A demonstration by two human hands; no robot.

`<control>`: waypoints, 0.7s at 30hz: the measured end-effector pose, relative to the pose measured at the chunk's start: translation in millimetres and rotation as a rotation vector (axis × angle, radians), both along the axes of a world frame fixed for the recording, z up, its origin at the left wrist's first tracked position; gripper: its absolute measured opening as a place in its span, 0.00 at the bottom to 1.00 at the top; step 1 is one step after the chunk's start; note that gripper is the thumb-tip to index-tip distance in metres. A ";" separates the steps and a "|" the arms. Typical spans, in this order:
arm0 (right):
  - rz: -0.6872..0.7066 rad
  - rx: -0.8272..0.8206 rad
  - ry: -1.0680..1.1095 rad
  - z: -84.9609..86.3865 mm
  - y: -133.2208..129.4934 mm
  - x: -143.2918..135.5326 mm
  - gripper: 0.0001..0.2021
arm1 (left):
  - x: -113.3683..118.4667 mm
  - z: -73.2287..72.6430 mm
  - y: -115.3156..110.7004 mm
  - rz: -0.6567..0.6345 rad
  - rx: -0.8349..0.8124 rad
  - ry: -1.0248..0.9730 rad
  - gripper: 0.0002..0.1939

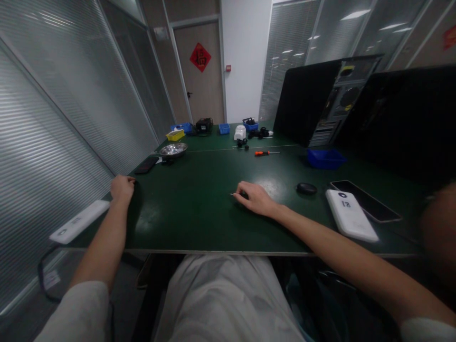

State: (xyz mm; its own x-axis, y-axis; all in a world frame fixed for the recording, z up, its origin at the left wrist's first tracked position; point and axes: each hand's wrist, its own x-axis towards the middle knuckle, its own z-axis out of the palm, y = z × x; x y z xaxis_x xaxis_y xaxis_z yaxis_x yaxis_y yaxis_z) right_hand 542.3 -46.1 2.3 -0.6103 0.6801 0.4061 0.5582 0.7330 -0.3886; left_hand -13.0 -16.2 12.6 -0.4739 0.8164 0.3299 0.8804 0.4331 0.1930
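My left hand (123,188) rests at the left edge of the green table (199,223), fingers curled together; whatever they may hold is hidden. Over the middle of the table, my right hand (255,197) is closed in a pinch. A small thin tip pokes out to the left of its fingers, too small to name. Beside my left forearm lies a white power bank (79,222). A second white power bank (351,214), marked 18, overlaps a dark phone (370,202) at the right. A black mouse (307,188) sits between my right hand and that phone.
Farther back are a metal bowl (173,150), an orange screwdriver (262,153), a blue tray (326,159), a yellow tray (175,136) and black parts (260,133). A computer case (313,99) stands back right. Part of another person (440,228) shows at the right edge.
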 end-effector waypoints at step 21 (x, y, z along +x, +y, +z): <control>0.015 -0.001 -0.008 0.5 -0.4 0.3 0.08 | 0.9 4.9 -0.9 0.064 0.017 -0.183 0.15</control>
